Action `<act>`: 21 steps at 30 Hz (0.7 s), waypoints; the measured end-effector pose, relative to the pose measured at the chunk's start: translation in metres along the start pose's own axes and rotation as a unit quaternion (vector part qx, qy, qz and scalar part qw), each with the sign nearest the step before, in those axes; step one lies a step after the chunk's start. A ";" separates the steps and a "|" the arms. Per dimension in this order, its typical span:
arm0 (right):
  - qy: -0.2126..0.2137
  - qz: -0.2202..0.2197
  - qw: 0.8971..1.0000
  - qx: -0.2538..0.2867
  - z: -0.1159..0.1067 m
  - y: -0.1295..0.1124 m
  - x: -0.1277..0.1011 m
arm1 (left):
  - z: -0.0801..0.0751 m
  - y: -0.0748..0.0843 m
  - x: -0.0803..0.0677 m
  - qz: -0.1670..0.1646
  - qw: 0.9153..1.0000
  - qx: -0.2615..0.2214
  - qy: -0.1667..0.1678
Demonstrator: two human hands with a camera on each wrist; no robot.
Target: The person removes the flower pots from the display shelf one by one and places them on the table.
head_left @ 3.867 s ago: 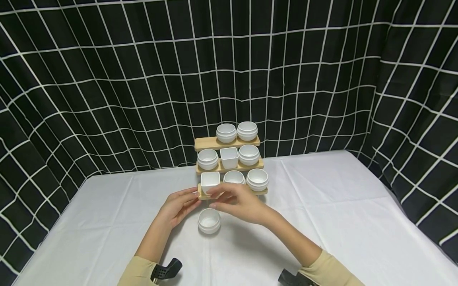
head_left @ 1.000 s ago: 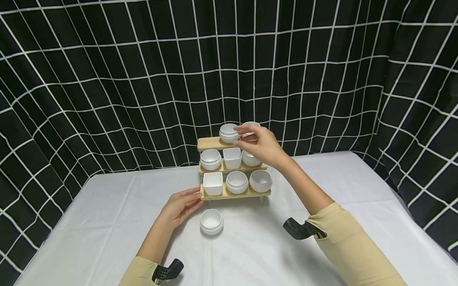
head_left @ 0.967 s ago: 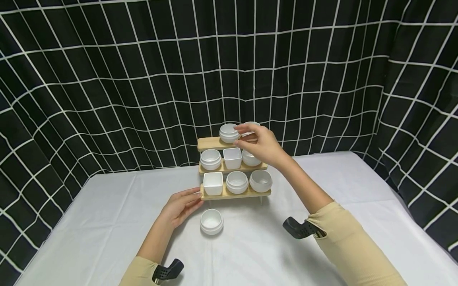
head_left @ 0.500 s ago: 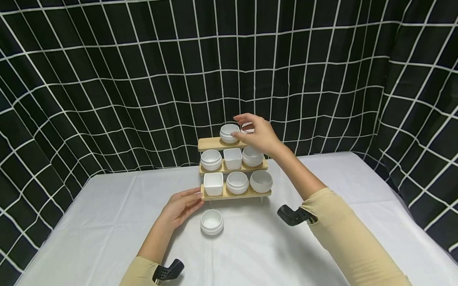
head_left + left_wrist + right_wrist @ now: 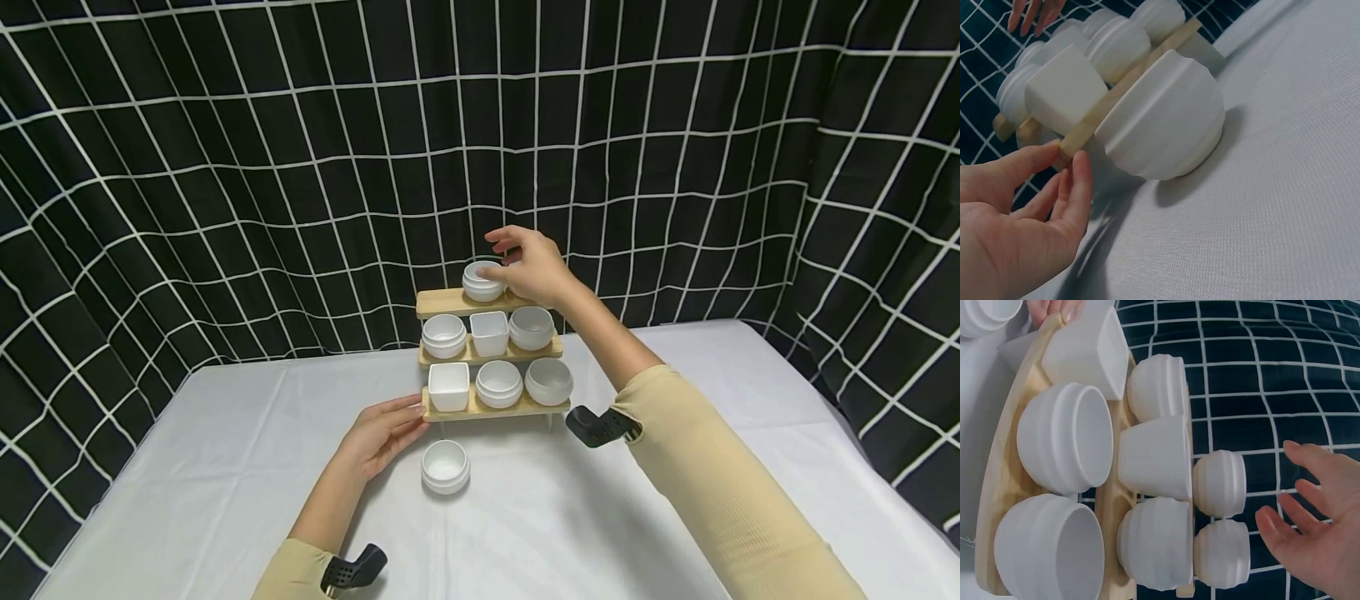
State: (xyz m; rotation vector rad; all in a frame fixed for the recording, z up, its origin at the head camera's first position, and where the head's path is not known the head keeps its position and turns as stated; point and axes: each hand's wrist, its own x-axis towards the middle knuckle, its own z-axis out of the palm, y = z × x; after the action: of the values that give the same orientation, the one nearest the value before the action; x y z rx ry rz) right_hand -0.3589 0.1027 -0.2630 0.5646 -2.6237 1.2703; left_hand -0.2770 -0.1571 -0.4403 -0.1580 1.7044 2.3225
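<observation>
Right hand's (image 5: 534, 265) fingers spread, holding nothing, top-shelf bowls (image 5: 1222, 553) just beyond their tips: probably stiff, slick, breakable, best held round the rim; left hand (image 5: 382, 433) pinches bottom shelf's (image 5: 472, 407) end

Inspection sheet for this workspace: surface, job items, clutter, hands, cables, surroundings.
Surface: white cloth, lightly creased.
Job items: three-tier pale wooden stand holding six round white ceramic-looking bowls and two square white ceramic-looking bowls; one loose round white bowl on the cloth in front.
Clutter: nothing seen.
Hands: left hand pinches the stand's lower left end; right hand beside the top bowls, holding nothing.
Cables: nothing seen.
Surroundings: black fabric backdrop with white grid lines.
</observation>
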 end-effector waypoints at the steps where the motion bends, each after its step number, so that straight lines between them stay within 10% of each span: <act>1: -0.002 0.002 1.000 -0.003 0.000 0.000 0.002 | 0.000 0.000 0.000 -0.001 1.000 0.000 0.002; 21: -0.036 0.012 0.999 -0.015 -0.006 0.006 0.023 | 0.001 0.002 -0.002 0.001 1.000 -0.004 -0.004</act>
State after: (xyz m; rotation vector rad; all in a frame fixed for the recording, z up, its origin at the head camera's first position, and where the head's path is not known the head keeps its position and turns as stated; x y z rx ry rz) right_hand -0.3830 0.1047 -0.2566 0.5846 -2.7109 1.2376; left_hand -0.2753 -0.1575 -0.4378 -0.1495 1.6917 2.3288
